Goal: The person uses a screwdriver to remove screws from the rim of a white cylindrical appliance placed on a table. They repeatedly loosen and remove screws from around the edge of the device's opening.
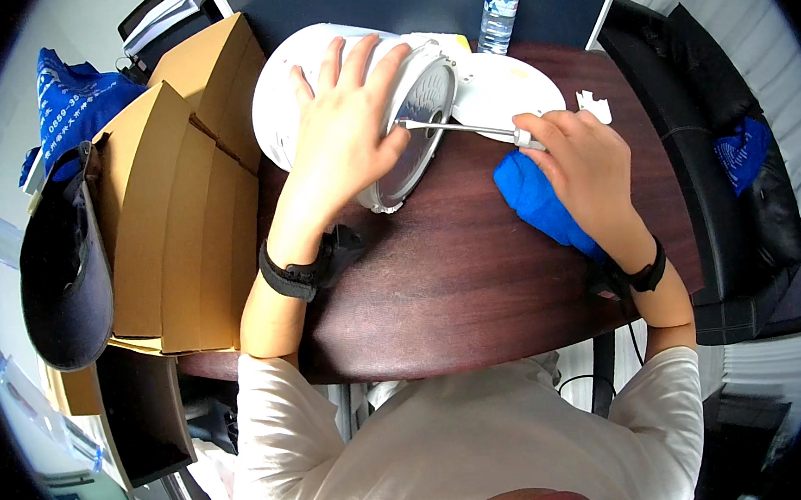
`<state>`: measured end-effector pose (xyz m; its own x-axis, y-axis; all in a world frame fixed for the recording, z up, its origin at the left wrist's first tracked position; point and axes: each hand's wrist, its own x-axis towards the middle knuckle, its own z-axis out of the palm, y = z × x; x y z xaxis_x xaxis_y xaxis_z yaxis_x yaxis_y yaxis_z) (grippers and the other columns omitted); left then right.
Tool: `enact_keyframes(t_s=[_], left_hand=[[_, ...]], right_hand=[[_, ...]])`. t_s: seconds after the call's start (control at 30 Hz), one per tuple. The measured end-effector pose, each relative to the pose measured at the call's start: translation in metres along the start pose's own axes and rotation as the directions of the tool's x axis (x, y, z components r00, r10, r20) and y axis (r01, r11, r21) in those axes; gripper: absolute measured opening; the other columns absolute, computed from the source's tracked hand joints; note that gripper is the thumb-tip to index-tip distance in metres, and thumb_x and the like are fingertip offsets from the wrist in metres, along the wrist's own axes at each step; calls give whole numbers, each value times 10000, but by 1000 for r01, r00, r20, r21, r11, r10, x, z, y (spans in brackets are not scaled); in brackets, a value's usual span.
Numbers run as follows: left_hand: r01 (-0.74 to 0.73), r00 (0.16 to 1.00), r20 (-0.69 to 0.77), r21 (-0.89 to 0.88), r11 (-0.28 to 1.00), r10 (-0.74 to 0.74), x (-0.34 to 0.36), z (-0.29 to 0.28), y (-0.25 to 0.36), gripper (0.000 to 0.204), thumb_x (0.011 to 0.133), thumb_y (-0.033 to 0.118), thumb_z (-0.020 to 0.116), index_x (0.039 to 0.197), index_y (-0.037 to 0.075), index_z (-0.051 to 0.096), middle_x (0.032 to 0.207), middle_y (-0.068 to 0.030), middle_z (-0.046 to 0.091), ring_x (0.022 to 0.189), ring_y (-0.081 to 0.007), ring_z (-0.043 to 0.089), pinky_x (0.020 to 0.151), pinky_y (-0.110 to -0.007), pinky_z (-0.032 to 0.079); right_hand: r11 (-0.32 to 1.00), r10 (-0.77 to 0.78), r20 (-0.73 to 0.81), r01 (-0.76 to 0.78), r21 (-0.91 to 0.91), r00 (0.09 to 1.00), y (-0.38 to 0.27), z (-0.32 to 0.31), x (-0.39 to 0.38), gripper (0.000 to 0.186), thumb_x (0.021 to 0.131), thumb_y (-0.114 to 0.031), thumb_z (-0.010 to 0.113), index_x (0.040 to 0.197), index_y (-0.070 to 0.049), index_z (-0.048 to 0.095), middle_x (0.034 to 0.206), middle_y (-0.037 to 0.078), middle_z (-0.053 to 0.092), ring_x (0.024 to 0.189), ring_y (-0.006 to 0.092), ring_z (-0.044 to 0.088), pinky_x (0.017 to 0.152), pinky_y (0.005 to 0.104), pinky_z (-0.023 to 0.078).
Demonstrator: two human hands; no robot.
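A white cylindrical appliance [282, 77] lies on its side on the dark wooden table [441, 303], its ringed open end facing right. My left hand [346, 128] rests over it with fingers spread, the thumb by the rim. My right hand [585, 167] grips a screwdriver [462, 127], whose shaft reaches left to that rim near my left thumb; whether the tip touches is unclear. Behind the shaft lies a white round plate [500, 85]. A blue cloth [541, 203] lies below my right hand, and a small white piece [595, 106] sits right of the plate.
Cardboard boxes [158, 239] line the left side, with a dark cap [64, 292] and blue bag [70, 106] beside them. A water bottle [500, 15] stands at the back before a dark panel [355, 2]. A black sofa [726, 255] is to the right.
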<state>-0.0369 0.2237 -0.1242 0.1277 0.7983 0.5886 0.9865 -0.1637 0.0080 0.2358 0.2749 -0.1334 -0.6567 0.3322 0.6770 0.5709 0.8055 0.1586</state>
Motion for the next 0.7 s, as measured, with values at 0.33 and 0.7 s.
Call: enact_keyframes(t_s=[0.33, 0.7], left_hand=[[-3, 1000, -2, 4, 1000, 3, -1, -1, 1, 746, 775, 235, 699, 1479, 195, 455, 1507, -156, 438, 1435, -439, 345, 1117, -749, 206], [-3, 1000, -16, -1, 1000, 3, -1, 1, 1, 744, 773, 220, 703, 1475, 193, 460, 1499, -152, 448, 1433, -439, 351, 1117, -750, 211]], right_hand=[[-79, 188, 684, -683, 726, 705, -11, 17, -37, 313, 1070, -229, 506, 1258, 10, 579, 821, 40, 619, 540, 67, 553, 452, 210, 414], [-280, -42, 786, -762, 584, 617, -28, 16, -41, 387, 1114, -285, 366, 1266, 9, 567, 757, 47, 602, 437, 50, 475, 370, 194, 319]])
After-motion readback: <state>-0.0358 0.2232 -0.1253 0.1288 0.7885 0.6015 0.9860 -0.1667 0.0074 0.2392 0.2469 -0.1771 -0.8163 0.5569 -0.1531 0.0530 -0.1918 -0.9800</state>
